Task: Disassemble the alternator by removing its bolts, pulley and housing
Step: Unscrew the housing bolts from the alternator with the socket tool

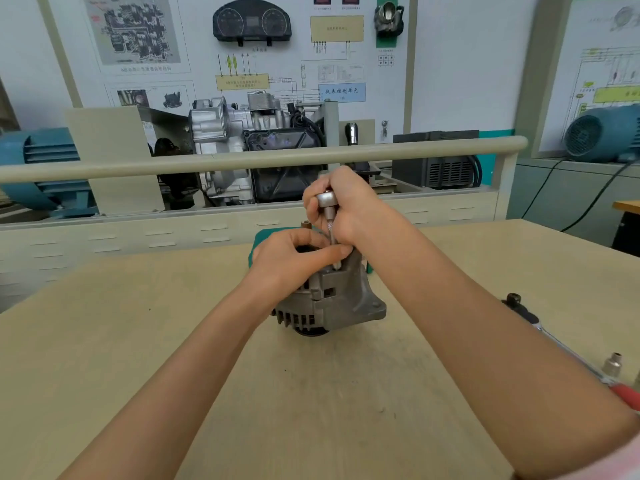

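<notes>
The alternator (332,299) stands mid-counter (138,341). The left hand (291,261) rests on top of it, fingers curled around its upper housing, hiding that part. The right hand (346,206) grips a socket driver (329,223) standing upright on a bolt at the housing's edge. A green object (266,237) lies just behind. A ratchet (530,320) and loose socket (612,364) lie well apart at right.

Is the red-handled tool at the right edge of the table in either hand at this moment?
No. The red-handled tool lies on the table, while the right hand grips a socket driver over the alternator.
</notes>
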Demonstrator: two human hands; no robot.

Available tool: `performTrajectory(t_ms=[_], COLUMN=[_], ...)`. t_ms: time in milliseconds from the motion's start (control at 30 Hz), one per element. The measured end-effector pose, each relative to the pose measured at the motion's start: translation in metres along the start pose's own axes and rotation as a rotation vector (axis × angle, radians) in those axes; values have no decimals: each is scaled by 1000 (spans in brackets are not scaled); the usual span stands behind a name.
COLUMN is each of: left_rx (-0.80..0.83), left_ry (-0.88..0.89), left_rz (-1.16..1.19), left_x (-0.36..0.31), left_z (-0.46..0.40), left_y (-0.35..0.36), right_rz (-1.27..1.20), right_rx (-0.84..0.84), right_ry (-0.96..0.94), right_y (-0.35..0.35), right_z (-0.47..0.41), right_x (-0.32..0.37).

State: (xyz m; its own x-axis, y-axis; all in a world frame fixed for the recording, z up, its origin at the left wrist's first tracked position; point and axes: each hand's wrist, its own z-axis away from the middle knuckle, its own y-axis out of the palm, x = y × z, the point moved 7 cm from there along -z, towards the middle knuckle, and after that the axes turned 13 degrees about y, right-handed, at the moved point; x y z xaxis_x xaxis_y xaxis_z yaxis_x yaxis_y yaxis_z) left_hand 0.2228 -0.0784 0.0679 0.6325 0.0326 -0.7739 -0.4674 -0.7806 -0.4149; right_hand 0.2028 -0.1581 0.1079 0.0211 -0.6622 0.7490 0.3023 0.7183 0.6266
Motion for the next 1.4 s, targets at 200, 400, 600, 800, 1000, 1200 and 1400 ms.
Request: performTrajectory(t_ms=[200, 400, 600, 800, 1000, 1200, 1400], left_rx=[52, -17, -88, 18, 74, -27, 30], left_ry=[31, 39, 10, 14, 28, 40, 26], left_rz=[106, 153, 35, 65, 144, 1, 31], left_x=[1, 1, 3, 3, 1, 0, 1], left_z=[0, 2, 0, 1, 2, 1, 1], left_y=[-2, -2, -2, -2, -4, -2, -2], right_rz=[129, -82, -133, 82, 114, -100, 30], right_rx=[276, 93, -265, 137, 193, -290, -1], right_ry=[300, -15, -390, 116, 128, -527, 18], right_y=[14, 3, -16, 12, 17, -10, 5], right_z=[3, 6, 9, 1, 5, 20, 2], right_x=[-15, -2, 10, -10, -13, 6, -5])
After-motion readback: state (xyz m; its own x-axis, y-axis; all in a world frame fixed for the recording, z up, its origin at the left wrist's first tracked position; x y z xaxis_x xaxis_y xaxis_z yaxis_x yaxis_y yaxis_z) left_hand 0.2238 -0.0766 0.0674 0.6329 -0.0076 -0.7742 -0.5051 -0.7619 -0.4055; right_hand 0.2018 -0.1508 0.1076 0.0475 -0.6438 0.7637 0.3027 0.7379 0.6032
